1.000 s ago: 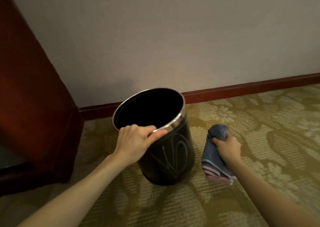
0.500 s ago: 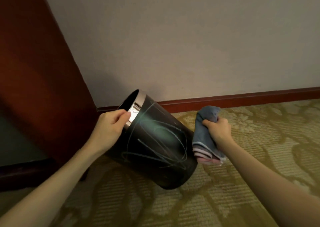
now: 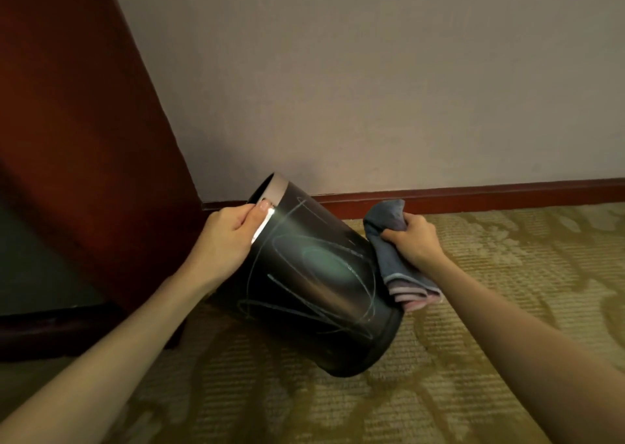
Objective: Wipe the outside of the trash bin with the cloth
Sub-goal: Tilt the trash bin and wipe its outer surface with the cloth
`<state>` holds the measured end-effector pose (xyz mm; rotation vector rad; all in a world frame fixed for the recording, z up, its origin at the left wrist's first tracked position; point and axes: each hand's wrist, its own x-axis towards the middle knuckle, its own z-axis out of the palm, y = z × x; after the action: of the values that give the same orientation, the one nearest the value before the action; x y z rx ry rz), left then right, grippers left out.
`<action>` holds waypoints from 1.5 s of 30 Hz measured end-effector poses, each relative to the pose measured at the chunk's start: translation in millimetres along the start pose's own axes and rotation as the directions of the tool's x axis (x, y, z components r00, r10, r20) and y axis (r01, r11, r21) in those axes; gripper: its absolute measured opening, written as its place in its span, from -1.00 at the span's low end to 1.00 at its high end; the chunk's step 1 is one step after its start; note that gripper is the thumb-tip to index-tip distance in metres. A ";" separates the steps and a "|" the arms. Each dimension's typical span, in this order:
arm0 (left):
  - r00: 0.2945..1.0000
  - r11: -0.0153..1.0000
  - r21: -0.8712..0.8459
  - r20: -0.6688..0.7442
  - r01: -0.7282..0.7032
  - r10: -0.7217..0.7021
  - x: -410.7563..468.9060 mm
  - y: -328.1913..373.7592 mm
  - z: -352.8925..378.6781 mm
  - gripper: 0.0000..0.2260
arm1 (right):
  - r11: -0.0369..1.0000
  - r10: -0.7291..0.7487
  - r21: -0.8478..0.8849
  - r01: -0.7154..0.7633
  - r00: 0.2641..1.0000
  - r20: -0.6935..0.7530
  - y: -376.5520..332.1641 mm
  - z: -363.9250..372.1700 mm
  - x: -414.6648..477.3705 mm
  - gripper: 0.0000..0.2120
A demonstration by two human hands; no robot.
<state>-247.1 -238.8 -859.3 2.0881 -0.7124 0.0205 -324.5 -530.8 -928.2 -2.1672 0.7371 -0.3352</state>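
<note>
Tilted over the carpet (image 3: 507,325), the scribbled black trash bin (image 3: 314,284) hides its inside, mouth turned away, left hand (image 3: 226,237) curled over its rim (image 3: 280,187), right hand (image 3: 414,240) clenched round the blue cloth (image 3: 394,267) just beside its wall.

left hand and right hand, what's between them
In the head view, the tilted trash bin lies between: the left hand grips its rim, the right hand holds the cloth beside it.

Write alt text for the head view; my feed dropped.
The left hand grips the silver rim of a black cylindrical trash bin covered in pale scribbles, tilted over patterned gold carpet. The right hand holds a folded grey-blue cloth beside the bin's wall; contact unclear.
</note>
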 end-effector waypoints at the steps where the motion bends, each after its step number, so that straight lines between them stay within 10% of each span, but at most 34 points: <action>1: 1.000 1.000 0.004 -0.002 -0.001 0.002 -0.5 -1.0 -0.6 -0.57 | 1.000 0.014 -0.006 -0.014 1.000 0.006 0.7 4.4 2.9 -0.84; 15: 0.962 0.919 0.394 -0.241 -0.025 0.130 17.6 -5.7 8.1 -0.51 | 0.984 0.147 -0.101 -0.147 0.989 -0.014 -0.9 22.3 24.4 -0.64; 26: 0.951 0.905 0.424 -0.292 0.035 0.100 36.4 -19.2 4.3 -0.48 | 0.991 -0.014 -0.134 -0.032 0.943 -0.331 -22.8 32.6 -43.5 -0.71; 34: 0.952 0.881 0.473 -0.276 0.017 0.130 45.1 -16.4 10.8 -0.46 | 0.993 -0.098 -0.109 0.044 0.827 -0.554 -17.1 71.3 -118.0 -0.64; 45: 0.928 0.835 0.496 -0.139 -0.236 0.345 31.9 2.1 11.7 -0.54 | 0.997 -0.022 0.052 0.053 0.880 -0.475 -10.3 51.2 -95.9 -0.71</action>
<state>-224.4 -264.0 -856.0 2.3588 -0.9524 0.6550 -373.0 -436.0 -952.5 -2.0567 0.9363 -0.9231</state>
